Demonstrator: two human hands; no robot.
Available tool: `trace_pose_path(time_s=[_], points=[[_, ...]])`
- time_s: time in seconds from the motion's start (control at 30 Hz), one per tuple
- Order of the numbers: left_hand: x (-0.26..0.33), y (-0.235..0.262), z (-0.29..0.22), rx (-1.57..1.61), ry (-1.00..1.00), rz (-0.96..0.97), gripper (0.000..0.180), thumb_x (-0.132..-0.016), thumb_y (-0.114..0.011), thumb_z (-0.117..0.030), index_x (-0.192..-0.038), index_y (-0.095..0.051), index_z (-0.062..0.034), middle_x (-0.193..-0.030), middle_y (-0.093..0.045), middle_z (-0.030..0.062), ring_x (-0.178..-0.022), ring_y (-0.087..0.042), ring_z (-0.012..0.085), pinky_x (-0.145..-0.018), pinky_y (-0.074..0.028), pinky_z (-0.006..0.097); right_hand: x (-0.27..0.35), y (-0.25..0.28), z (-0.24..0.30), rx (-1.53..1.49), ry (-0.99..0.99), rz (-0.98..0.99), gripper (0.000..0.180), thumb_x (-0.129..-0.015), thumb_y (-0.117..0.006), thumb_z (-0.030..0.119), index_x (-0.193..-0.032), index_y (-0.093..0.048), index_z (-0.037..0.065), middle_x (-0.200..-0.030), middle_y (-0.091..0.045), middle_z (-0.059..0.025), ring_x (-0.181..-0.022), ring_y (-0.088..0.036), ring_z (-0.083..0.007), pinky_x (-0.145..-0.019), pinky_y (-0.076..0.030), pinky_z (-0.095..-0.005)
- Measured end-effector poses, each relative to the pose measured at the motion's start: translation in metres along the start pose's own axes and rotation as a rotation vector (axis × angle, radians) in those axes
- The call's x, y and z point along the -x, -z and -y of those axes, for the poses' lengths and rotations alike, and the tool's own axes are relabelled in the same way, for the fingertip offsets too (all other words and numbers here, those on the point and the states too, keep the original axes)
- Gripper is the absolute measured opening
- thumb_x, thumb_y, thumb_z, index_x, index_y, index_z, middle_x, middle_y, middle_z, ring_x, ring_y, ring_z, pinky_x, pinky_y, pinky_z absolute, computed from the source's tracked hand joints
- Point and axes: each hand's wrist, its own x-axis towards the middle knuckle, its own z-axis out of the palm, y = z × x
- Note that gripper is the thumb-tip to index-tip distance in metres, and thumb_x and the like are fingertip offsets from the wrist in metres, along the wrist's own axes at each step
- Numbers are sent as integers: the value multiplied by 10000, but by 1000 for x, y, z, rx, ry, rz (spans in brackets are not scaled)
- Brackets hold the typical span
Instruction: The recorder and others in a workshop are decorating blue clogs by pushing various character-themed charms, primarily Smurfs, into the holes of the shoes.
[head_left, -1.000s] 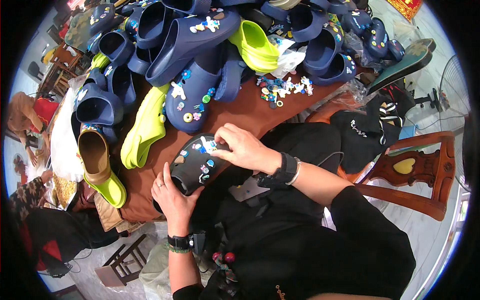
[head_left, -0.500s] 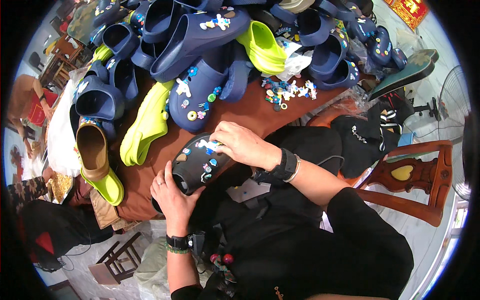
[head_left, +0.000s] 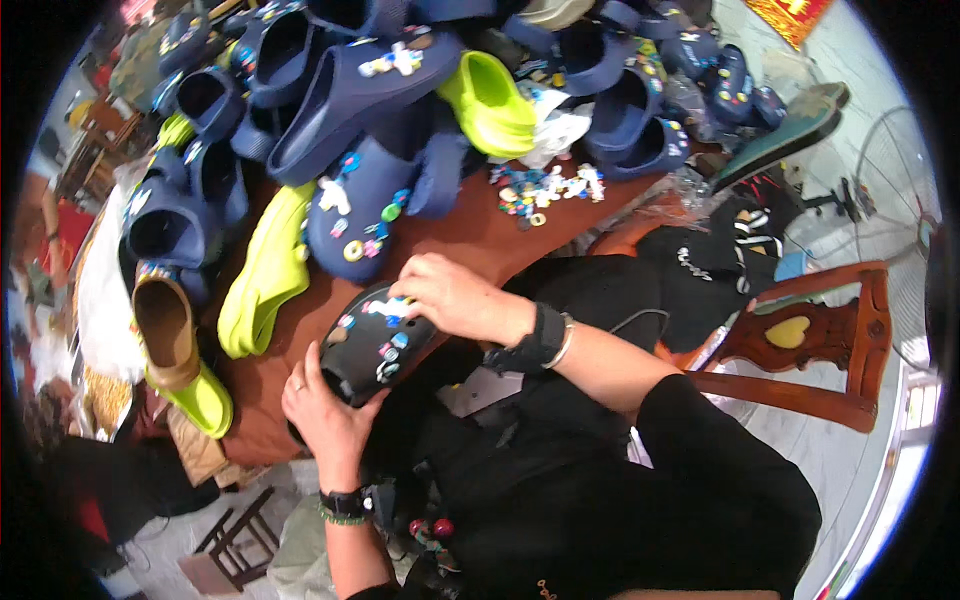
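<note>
A black clog (head_left: 365, 352) with several small charms on its upper lies at the table's near edge, in front of me. My left hand (head_left: 330, 408) grips it by the opening, thumb and fingers spread around the side. The fingers of my right hand (head_left: 445, 292) are bent onto a white-and-blue charm (head_left: 396, 308) on the clog's toe; the fingertips are partly hidden. Just beyond stands a navy clog (head_left: 352, 225) with charms on it. Left of the black clog, a lime-green clog (head_left: 262, 280) rests on its side.
Many navy clogs (head_left: 372, 85) are heaped at the back of the brown-covered table (head_left: 275, 405). Loose charms (head_left: 545, 190) lie in a pile at the right. A brown clog (head_left: 165, 330) sits at the left. On the right are a wooden chair (head_left: 850, 350) and a fan (head_left: 915, 235).
The view has shifted, so the scene sits a little further left and is tilted. Both hands stay on the black clog, the right fingers still at the white-and-blue charm.
</note>
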Motion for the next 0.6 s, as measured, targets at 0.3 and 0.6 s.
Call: trace_pose_path(time_s=[0.3, 0.6], points=[[-2, 3, -4, 4, 87, 85, 1176, -515, -965, -275, -1506, -358, -92, -1386, -501, 200, -1284, -465, 397, -1099, -336, 504, 40, 52, -48, 124, -237, -6, 169, -865, -690, 151, -999, -661, 52, -968, -650, -134, -981, -632, -347, -870, -522, -429], [-19, -3, -17, 24, -288, 8, 824, -686, -854, -197, -1405, -467, -86, -1460, -439, 165, -1388, -381, 382, -1194, -216, 571, 69, 132, -103, 387, -676, -103, 188, -810, -720, 76, -965, -646, -1, -929, -668, -209, -942, -660, -390, -789, -519, -475]])
